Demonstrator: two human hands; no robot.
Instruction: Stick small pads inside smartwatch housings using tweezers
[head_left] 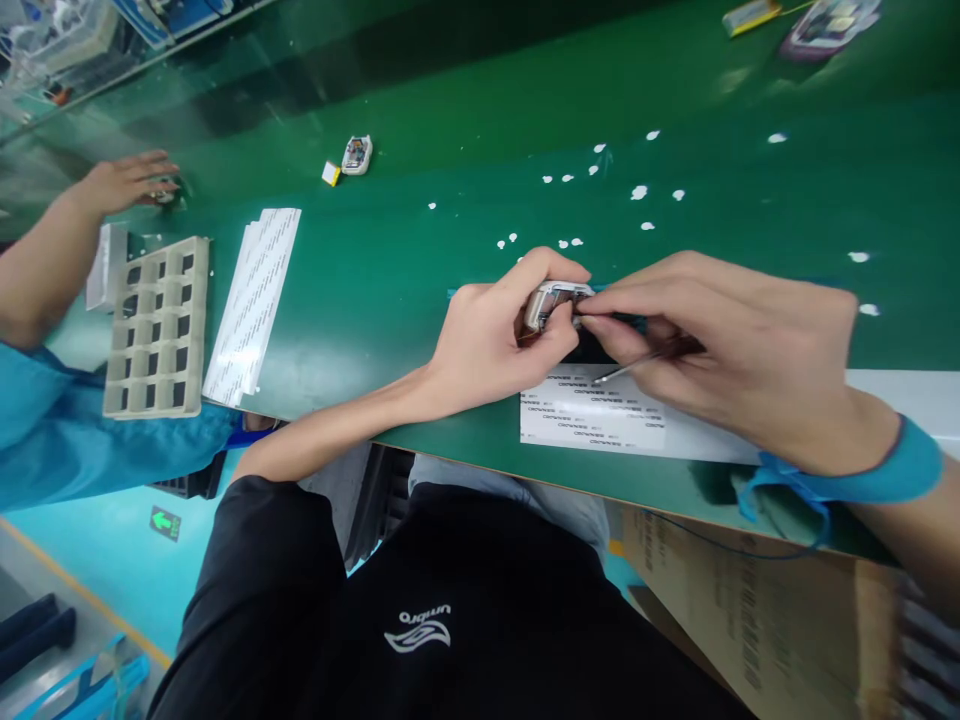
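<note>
My left hand (499, 330) is closed around a small white-rimmed electronic device (551, 300), its open inside turned up and to the right. The fingers of my right hand (720, 345) pinch at the device's right side; whatever is between the fingertips is too small to make out. A thin metal tool (619, 374) is tucked in the curled fingers of that same hand, its tip pointing left and down. Beneath both hands lies a white printed strip sheet (592, 412) at the table's front edge. Several small white stickers (639, 192) are scattered beyond my hands.
Another open device (358, 155) with a battery (331, 174) lies on the green table (360, 290). Printed sheets (255, 300) and a compartment tray (156, 330) are at left, near a co-worker's hand (127, 184). A purple-edged device (829, 28) sits far right. A blue wrist strap (892, 468) circles my right wrist.
</note>
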